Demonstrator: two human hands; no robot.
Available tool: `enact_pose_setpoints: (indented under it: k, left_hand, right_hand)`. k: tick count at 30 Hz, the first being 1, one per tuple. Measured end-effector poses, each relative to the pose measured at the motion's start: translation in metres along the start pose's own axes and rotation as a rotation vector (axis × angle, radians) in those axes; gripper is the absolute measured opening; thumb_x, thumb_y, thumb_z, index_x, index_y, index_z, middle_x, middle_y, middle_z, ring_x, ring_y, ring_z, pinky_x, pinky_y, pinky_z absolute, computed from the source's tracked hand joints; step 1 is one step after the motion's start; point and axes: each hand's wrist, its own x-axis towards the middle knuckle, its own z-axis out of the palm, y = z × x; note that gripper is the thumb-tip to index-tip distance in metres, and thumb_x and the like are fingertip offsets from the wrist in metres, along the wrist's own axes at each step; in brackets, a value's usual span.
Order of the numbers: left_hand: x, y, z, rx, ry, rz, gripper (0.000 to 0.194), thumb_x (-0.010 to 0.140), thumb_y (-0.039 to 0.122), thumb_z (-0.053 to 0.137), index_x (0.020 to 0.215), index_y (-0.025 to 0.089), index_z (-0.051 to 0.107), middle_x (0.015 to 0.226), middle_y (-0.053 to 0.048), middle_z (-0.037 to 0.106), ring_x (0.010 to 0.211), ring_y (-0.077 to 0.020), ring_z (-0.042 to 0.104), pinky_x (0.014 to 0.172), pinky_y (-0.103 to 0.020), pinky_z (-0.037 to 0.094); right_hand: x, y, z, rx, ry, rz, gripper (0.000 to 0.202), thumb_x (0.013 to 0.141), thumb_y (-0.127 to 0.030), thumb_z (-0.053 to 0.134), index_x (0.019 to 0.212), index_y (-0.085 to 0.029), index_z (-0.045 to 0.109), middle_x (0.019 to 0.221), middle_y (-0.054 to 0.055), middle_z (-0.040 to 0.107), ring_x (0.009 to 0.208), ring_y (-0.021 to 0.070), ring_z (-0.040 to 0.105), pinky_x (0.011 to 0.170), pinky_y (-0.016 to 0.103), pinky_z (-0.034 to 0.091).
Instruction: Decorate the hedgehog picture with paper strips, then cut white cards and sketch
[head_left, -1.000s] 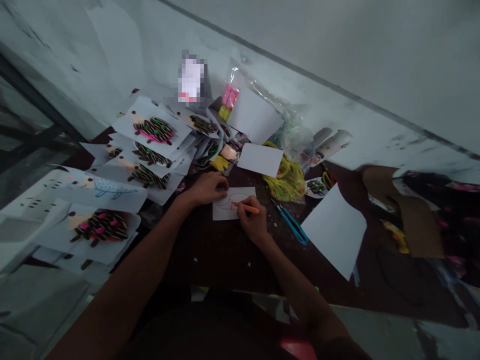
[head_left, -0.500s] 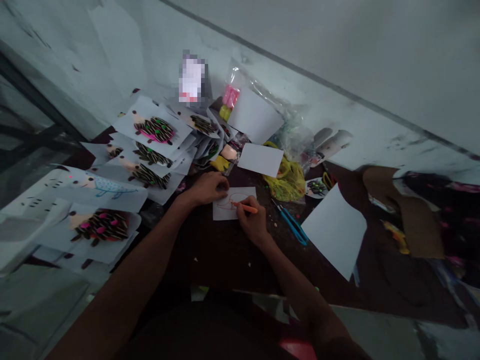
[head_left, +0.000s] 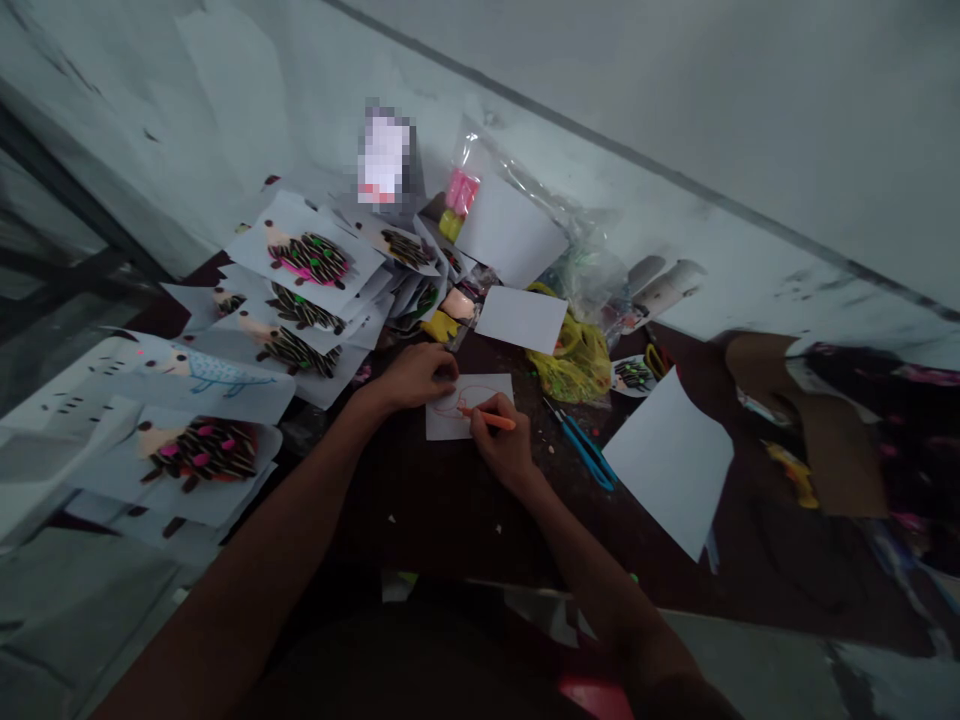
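Observation:
A small white sheet of paper (head_left: 450,428) lies on the dark table, carrying a thin reddish-orange outline of a rounded shape. My right hand (head_left: 504,440) grips an orange marker (head_left: 496,419), its tip touching the paper inside the outline. At the sheet's upper left corner rests my left hand (head_left: 420,376), fingers curled in with nothing visible in them. Just right of my right hand lie blue-handled scissors (head_left: 589,450), beside a larger white sheet (head_left: 671,465).
Stacked papers with seed-covered hedgehog pictures (head_left: 311,260) fill the left side; another hedgehog picture (head_left: 199,452) lies nearer. Behind my hands are a blank white card (head_left: 521,318), a yellow net bag (head_left: 574,365) and clear plastic packaging (head_left: 592,240). Brown cardboard (head_left: 844,440) lies right.
The marker tip has shifted slightly left on the paper with my right hand, and the small line inside the outline looks a little different. My left hand stays put.

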Motion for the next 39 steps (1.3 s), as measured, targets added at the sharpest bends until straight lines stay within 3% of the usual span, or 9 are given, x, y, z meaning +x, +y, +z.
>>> enact_pose_setpoints:
  k: [28, 33, 39]
  left_hand:
    - [-0.0003, 0.0000, -0.0001, 0.004, 0.002, 0.003, 0.022, 0.077, 0.024, 0.067, 0.095, 0.018, 0.077, 0.101, -0.008, 0.073, 0.098, -0.0238, 0.066, 0.089, -0.033, 0.051]
    - [-0.0008, 0.0015, -0.0019, -0.005, -0.003, 0.007, 0.021, 0.077, 0.025, 0.066, 0.093, 0.019, 0.077, 0.100, -0.008, 0.074, 0.098, -0.0243, 0.066, 0.088, -0.034, 0.051]
    - [-0.0009, 0.0021, -0.0023, -0.017, -0.002, 0.002, 0.020, 0.076, 0.024, 0.068, 0.093, 0.019, 0.077, 0.101, -0.008, 0.074, 0.098, -0.0238, 0.066, 0.087, -0.033, 0.050]
  right_hand:
    - [-0.0020, 0.0016, 0.0003, -0.029, -0.057, -0.006, 0.018, 0.086, -0.034, 0.054, 0.072, -0.023, 0.052, 0.063, -0.003, 0.057, 0.054, 0.0113, 0.049, 0.055, 0.024, 0.040]
    - [-0.0010, 0.0010, -0.0009, -0.038, 0.012, 0.008, 0.018, 0.087, -0.032, 0.053, 0.071, -0.024, 0.050, 0.062, -0.003, 0.054, 0.053, 0.0117, 0.048, 0.053, 0.025, 0.039]
    - [-0.0007, 0.0006, 0.0002, -0.041, -0.003, 0.040, 0.020, 0.087, -0.034, 0.054, 0.070, -0.024, 0.049, 0.060, -0.004, 0.053, 0.053, 0.0115, 0.047, 0.052, 0.024, 0.038]
